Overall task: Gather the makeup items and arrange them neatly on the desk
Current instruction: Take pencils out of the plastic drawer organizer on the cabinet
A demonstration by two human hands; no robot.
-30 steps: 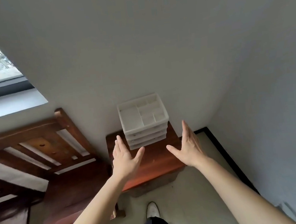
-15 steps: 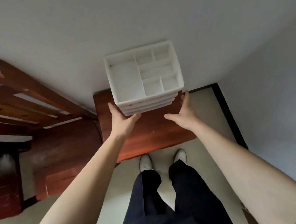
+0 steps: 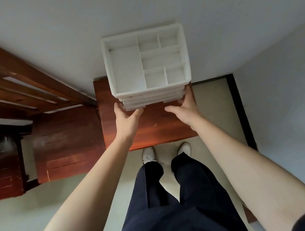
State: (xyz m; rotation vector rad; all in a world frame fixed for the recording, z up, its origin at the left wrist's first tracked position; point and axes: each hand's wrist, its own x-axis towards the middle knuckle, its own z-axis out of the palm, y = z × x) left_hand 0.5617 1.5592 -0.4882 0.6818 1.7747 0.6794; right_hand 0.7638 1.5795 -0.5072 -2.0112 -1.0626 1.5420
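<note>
one view only, the head camera looking steeply down, so i work from that. the white plastic organiser [image 3: 146, 63] sits in the upper centre of the frame, at the back of a small reddish wooden table [image 3: 149, 128] and close against the pale wall [image 3: 136, 8]. its top tray is split into several compartments, all bare as far as i can see, over a stack of shallow drawers whose contents are hidden. the left hand [image 3: 126, 119] is at the lower left corner of the stack and the right hand [image 3: 185, 109] at the lower right corner. both are spread wide, fingers straight up the side walls and thumbs splayed inward along the front foot. they look to be touching the plastic, but i cannot tell whether they are pressing, and nothing is wrapped or pinched. i judge it light and rigid, thin moulded plastic, smooth enough to slip between flat palms, and the drawers may slide out if it tips forward. so i would take it low, palms squeezing the two side walls near the base with fingertips hooked under the bottom edge, and keep it level. a dark wooden slatted frame [image 3: 21, 72] fills the left of the frame, well apart from the hands.
</note>
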